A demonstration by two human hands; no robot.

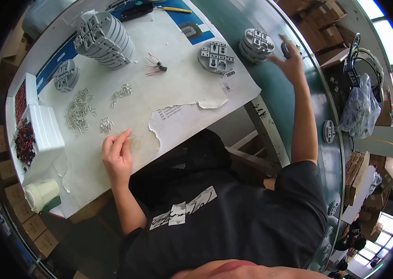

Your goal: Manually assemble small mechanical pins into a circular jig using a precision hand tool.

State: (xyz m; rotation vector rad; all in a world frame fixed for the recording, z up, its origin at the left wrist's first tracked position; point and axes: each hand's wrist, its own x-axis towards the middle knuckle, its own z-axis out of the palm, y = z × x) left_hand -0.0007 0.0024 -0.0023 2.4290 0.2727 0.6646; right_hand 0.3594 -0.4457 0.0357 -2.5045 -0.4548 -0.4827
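Observation:
My right hand (293, 65) reaches out over the green conveyor belt (305, 121), its thumb and fingers spread apart. Just beyond its fingers, a round grey plastic base (285, 50) is partly hidden. Left of that hand stands a short stack of round grey bases (256, 45). My left hand (118, 156) hovers low over the table with thumb and fingertips pinched; whether a small part is between them is too small to tell. Near it lie a little group of metal clips (106, 125), a larger heap of clips (79, 111) and another small group (121, 94).
A tall stack of grey bases (108, 42), a single base (216, 57) and a wired black component (160, 68) are on the table. White foam boxes (45, 130) with red and black wired parts stand at left, near a cream cup (41, 194). More bases (329, 132) sit on the belt.

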